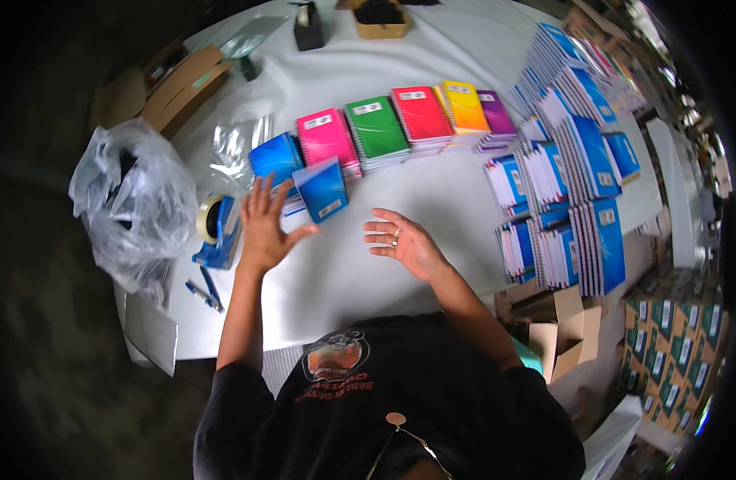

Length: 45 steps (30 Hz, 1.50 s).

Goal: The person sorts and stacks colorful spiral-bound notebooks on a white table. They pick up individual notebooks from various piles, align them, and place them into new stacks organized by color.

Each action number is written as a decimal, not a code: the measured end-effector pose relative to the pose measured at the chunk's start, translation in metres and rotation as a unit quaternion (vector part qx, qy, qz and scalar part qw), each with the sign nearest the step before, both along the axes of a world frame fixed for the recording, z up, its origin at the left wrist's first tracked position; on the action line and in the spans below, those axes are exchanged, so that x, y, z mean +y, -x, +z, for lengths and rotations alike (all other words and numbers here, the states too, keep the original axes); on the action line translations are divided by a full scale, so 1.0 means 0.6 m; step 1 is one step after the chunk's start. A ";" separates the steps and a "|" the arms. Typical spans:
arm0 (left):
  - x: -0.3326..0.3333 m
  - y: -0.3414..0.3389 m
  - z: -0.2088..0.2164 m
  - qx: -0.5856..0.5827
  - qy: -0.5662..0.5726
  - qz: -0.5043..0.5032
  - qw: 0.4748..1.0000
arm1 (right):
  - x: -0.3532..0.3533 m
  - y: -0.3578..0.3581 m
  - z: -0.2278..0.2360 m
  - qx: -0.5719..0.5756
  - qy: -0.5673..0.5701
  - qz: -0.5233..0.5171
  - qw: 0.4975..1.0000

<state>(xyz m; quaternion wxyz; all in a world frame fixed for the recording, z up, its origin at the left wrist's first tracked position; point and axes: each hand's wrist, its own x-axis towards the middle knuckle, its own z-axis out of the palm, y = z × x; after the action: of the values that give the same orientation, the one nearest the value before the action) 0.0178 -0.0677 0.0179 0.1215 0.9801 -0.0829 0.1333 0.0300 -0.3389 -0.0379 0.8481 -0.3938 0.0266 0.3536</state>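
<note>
My left hand (265,232) has its fingers spread, with the fingertips over the near edge of a blue notebook stack (273,156). A single blue notebook (323,190) lies askew against that stack, close to my left thumb; I cannot tell whether the hand touches either. My right hand (414,246) is apart from everything, palm turned inward, fingers extended and a ring on one. Beyond the hands, spiral notebook stacks run in a row: pink (326,136), green (376,128), red (420,114), yellow (465,106) and purple (496,114).
Tall piles of blue spiral notebooks (598,240) stand on the right. At left are a clear plastic bag (132,200), a blue tape dispenser (217,240), pens (204,294) and clear wrapping (238,152). An open carton (572,332) sits beside the table's right front edge.
</note>
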 end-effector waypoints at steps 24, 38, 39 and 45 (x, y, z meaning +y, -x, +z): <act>0.002 -0.118 -0.107 -0.113 0.139 0.352 0.919 | 0.012 -0.004 -0.127 -0.388 0.406 -0.152 0.814; -0.060 0.054 -0.029 -0.006 0.789 0.240 0.566 | 0.099 -0.089 -0.128 -0.184 0.224 0.044 0.956; -0.059 0.074 -0.055 0.053 0.795 0.254 0.549 | 0.087 -0.079 -0.119 -0.138 0.169 0.069 0.974; -0.174 0.103 -0.135 0.164 0.725 0.260 0.616 | 0.017 -0.024 -0.085 -0.033 0.022 0.081 0.996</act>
<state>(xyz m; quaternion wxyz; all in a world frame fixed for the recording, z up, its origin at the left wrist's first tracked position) -0.0439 -0.1720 -0.0633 0.7647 0.5591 0.3202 0.0131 0.0442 -0.3287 -0.0889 0.8081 -0.4246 -0.0258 0.4075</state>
